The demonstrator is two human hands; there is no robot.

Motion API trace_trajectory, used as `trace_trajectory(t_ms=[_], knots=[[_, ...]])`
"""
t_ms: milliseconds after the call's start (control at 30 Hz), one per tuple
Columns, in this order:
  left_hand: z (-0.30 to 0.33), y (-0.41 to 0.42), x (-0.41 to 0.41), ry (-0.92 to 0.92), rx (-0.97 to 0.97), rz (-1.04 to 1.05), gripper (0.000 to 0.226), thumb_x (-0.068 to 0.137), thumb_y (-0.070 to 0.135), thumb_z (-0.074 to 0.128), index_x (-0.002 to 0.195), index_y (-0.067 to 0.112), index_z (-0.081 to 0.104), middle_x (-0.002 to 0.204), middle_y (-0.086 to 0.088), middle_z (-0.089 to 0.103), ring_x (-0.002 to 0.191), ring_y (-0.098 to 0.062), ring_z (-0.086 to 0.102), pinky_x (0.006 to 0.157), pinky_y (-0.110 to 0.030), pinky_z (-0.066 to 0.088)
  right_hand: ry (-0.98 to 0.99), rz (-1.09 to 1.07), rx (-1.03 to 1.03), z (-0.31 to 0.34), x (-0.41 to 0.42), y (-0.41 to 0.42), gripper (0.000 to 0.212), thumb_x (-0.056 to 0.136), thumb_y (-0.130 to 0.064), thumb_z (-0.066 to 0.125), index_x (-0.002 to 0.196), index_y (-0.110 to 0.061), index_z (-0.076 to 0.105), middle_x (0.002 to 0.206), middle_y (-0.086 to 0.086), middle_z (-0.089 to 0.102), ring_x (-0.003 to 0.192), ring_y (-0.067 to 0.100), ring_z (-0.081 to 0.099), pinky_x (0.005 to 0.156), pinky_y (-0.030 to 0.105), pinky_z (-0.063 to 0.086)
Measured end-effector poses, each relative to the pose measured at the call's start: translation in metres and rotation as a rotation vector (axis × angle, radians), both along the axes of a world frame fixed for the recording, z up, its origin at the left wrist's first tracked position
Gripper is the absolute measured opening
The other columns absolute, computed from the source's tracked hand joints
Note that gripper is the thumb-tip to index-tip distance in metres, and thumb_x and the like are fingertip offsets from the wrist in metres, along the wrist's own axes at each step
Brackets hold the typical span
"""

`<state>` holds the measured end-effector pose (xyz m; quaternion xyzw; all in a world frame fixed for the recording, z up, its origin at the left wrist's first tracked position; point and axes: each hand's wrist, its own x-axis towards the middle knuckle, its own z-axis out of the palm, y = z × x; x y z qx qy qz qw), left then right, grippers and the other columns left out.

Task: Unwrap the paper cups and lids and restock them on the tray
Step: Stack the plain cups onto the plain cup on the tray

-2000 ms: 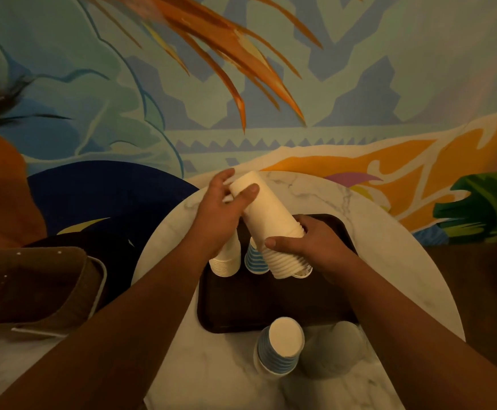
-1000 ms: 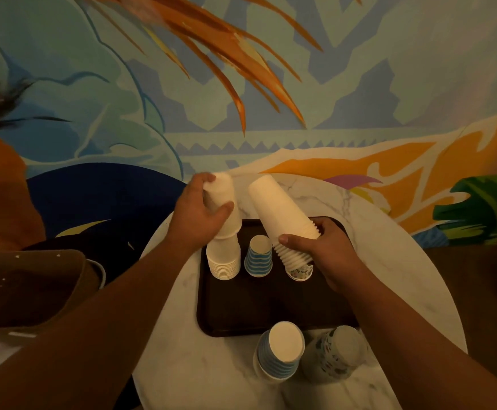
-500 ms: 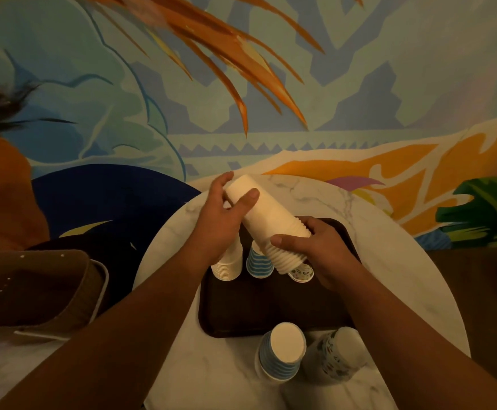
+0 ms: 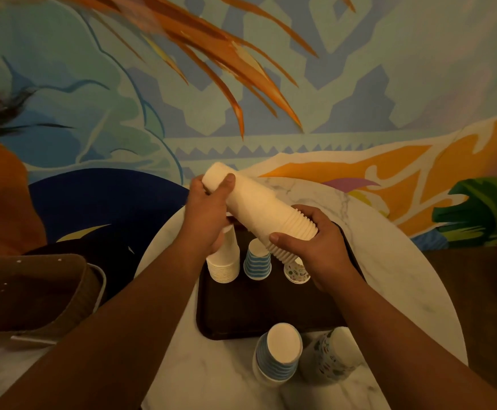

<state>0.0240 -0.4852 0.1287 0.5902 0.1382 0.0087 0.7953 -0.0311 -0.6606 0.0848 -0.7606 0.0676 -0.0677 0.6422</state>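
The near half of the dark brown rectangular tray (image 4: pixel 259 315) lies bare. Along its far edge a white paper cup stack (image 4: pixel 225 261), a blue-striped cup stack (image 4: pixel 257 263) and a speckled cup (image 4: pixel 296 272) stand close together.

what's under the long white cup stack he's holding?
Held tilted by the left hand and right hand, the long white stack hangs over the dark tray. Below it stand a short white stack, a blue-striped cup and a patterned cup, partly hidden.

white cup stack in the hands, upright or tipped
Tipped: the white cup stack slants above the tray, left hand gripping its upper end, right hand its rims.
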Motion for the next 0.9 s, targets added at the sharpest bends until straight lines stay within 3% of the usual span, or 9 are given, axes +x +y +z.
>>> trace_trajectory(t_ms=[133, 267, 400, 600, 667, 767, 833, 900], knots=[[0.017, 0.029, 0.018, -0.254, 0.272, 0.176, 0.049, 0.090, 0.027, 0.066, 0.131, 0.029, 0.040, 0.126, 0.004, 0.051, 0.110, -0.014, 0.056, 0.085, -0.037, 0.055, 0.026, -0.089, 0.029, -0.005, 0.001, -0.005, 0.080, 0.039, -0.054, 0.086, 0.112, -0.032, 0.060, 0.113, -0.004, 0.062, 0.104, 0.018, 0.060, 0.083, 0.047, 0.057], [0.007, 0.039, 0.016, -0.398, 0.727, 0.072, 0.053, 0.086, 0.027, 0.070, 0.130, 0.033, 0.042, 0.133, 0.001, 0.046, 0.112, -0.016, 0.051, 0.087, -0.032, 0.050, 0.048, -0.152, 0.053, -0.009, 0.001, -0.007, 0.083, 0.039, -0.056, 0.086, 0.113, -0.030, 0.059, 0.114, -0.001, 0.062, 0.106, 0.023, 0.061, 0.085, 0.052, 0.056], [-0.037, 0.037, 0.005, -0.400, 0.902, -0.059, 0.057, 0.082, 0.026, 0.074, 0.131, 0.025, 0.044, 0.136, -0.003, 0.046, 0.120, -0.020, 0.048, 0.096, -0.037, 0.046, 0.056, -0.172, 0.063, -0.010, 0.000, -0.008, 0.085, 0.038, -0.055, 0.084, 0.114, -0.027, 0.059, 0.114, -0.001, 0.062, 0.105, 0.021, 0.061, 0.086, 0.052, 0.055], [-0.087, 0.039, -0.003, -0.142, 1.093, -0.333, 0.065, 0.082, 0.029, 0.074, 0.136, 0.021, 0.040, 0.143, -0.003, 0.041, 0.130, -0.021, 0.042, 0.099, -0.027, 0.036, 0.065, -0.154, 0.097, -0.011, 0.000, -0.007, 0.088, 0.038, -0.055, 0.085, 0.117, -0.027, 0.058, 0.117, 0.001, 0.061, 0.109, 0.024, 0.059, 0.086, 0.053, 0.055], [-0.081, 0.039, -0.003, -0.193, 1.119, -0.268, 0.058, 0.085, 0.036, 0.070, 0.134, 0.019, 0.045, 0.147, -0.002, 0.038, 0.136, -0.019, 0.036, 0.103, -0.027, 0.031, 0.066, -0.146, 0.121, -0.011, 0.000, -0.007, 0.091, 0.038, -0.054, 0.086, 0.119, -0.026, 0.056, 0.120, 0.002, 0.059, 0.110, 0.025, 0.059, 0.087, 0.054, 0.055], [-0.050, 0.027, -0.005, -0.339, 0.929, 0.008, 0.040, 0.090, 0.038, 0.062, 0.124, 0.020, 0.052, 0.137, 0.002, 0.048, 0.123, -0.009, 0.043, 0.099, -0.026, 0.037, 0.067, -0.118, 0.203, -0.008, 0.001, -0.003, 0.086, 0.036, -0.051, 0.087, 0.112, -0.028, 0.054, 0.121, 0.005, 0.057, 0.111, 0.025, 0.058, 0.088, 0.052, 0.055], [-0.025, 0.014, -0.004, -0.265, 0.585, 0.035, 0.035, 0.092, 0.038, 0.061, 0.122, 0.026, 0.049, 0.132, 0.000, 0.054, 0.116, -0.010, 0.053, 0.099, -0.031, 0.045, 0.059, -0.079, 0.253, -0.005, 0.002, 0.001, 0.080, 0.039, -0.044, 0.089, 0.109, -0.027, 0.054, 0.120, 0.007, 0.057, 0.110, 0.026, 0.059, 0.087, 0.049, 0.056], [-0.006, 0.002, -0.004, -0.106, 0.184, -0.069, 0.043, 0.091, 0.036, 0.063, 0.129, 0.030, 0.043, 0.132, -0.003, 0.052, 0.113, -0.020, 0.058, 0.095, -0.042, 0.052, 0.041, -0.034, 0.292, -0.001, 0.002, 0.006, 0.072, 0.047, -0.032, 0.089, 0.110, -0.022, 0.055, 0.118, 0.009, 0.058, 0.109, 0.027, 0.060, 0.083, 0.044, 0.058]])
